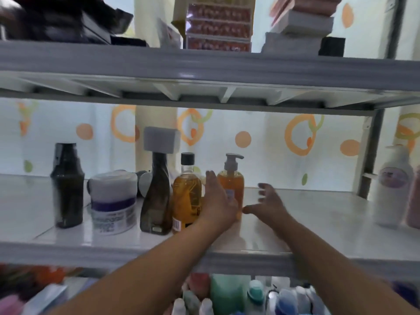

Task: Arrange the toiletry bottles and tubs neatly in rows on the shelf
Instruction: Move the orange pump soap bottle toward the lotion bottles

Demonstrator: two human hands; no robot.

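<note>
On the white middle shelf (318, 223) a row stands from left to right: a dark bottle (67, 187), a white tub with a purple band (113, 203), a tall dark bottle with a grey square cap (157, 192), an amber bottle with a black cap (186, 194) and an orange pump bottle (231, 178). My left hand (218, 201) wraps the pump bottle's lower left side, with the fingers between it and the amber bottle. My right hand (268, 203) hovers just right of the pump bottle, fingers spread, holding nothing. A white lotion bottle (392, 185) stands at the far right.
A grey shelf board (204, 62) hangs low overhead, stacked with boxes. A small round item (145, 183) lies behind the tub. The shelf below holds several bottles (256, 296). A pink item (413, 201) is at the right edge, and a patterned curtain hangs behind.
</note>
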